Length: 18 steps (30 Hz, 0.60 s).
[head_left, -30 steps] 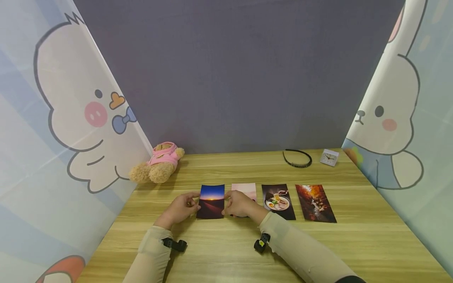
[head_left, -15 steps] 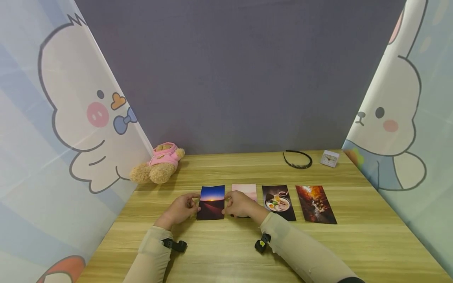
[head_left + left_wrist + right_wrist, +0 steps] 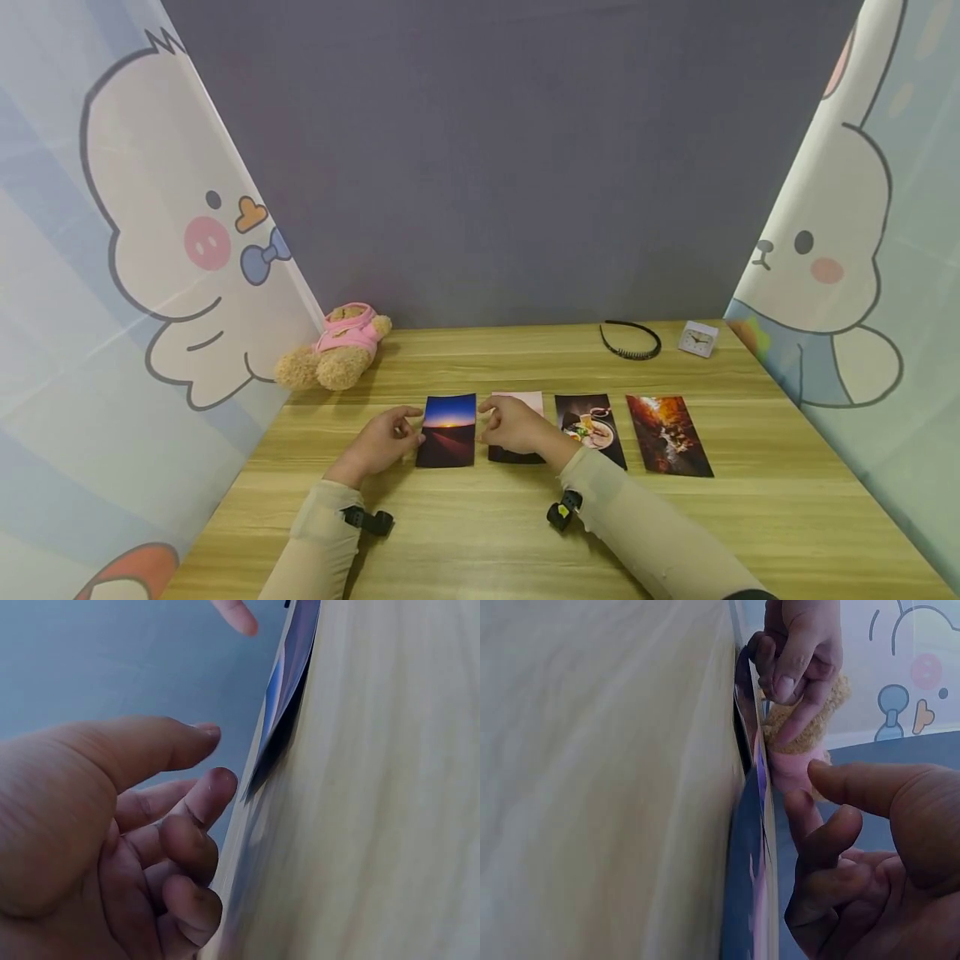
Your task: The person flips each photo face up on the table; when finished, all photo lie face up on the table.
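A sunset photo (image 3: 448,432) lies on the wooden table between my two hands, its edges bowed slightly off the wood in the left wrist view. By its left edge is my left hand (image 3: 381,444), fingers loosely bent and holding nothing; the left wrist view shows a gap between fingertips and photo. My right hand (image 3: 517,427) hovers over a pink photo (image 3: 529,401), partly hiding it. In the right wrist view its thumb and fingers are loosely bent around nothing. To the right lie a ramen photo (image 3: 591,425) and an autumn stream photo (image 3: 670,435).
A teddy bear (image 3: 347,337) in a pink hoodie lies at the back left of the table (image 3: 465,542). At the back right are a black headband (image 3: 636,353) and a small white clock (image 3: 698,339). A grey panel (image 3: 510,167) rises behind, with cartoon-printed side walls.
My right hand has come off the right edge of the sunset photo and shifted slightly right. The left fingers have eased off the left edge. The photo stays in place.
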{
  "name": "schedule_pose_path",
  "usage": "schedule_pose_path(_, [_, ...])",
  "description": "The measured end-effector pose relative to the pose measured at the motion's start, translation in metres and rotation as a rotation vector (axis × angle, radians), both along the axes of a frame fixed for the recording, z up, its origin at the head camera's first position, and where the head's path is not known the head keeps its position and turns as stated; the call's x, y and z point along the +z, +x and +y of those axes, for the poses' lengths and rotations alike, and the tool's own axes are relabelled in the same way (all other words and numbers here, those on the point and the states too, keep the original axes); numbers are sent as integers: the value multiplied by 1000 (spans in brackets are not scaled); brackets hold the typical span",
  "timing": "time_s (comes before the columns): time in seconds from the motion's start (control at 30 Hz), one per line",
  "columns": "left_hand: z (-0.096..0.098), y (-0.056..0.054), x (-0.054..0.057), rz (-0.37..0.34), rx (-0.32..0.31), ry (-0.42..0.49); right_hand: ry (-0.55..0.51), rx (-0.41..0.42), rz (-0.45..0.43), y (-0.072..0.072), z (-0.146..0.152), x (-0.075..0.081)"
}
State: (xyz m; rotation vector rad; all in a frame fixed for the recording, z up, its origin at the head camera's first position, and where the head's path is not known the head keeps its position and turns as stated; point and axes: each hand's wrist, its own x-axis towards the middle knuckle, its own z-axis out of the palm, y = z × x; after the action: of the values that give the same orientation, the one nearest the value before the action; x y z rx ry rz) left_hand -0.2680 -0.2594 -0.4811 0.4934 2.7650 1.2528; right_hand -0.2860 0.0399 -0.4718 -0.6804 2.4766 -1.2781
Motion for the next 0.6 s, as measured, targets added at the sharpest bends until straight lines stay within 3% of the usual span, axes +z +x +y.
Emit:
schedule_pose_path(0.3, [-3,-5,8,50,125,-13,80,-46,210,1,33,9])
schedule_pose_path(0.6, [-7,-13,15,117,189,-16,82,-140,246,7,92,20])
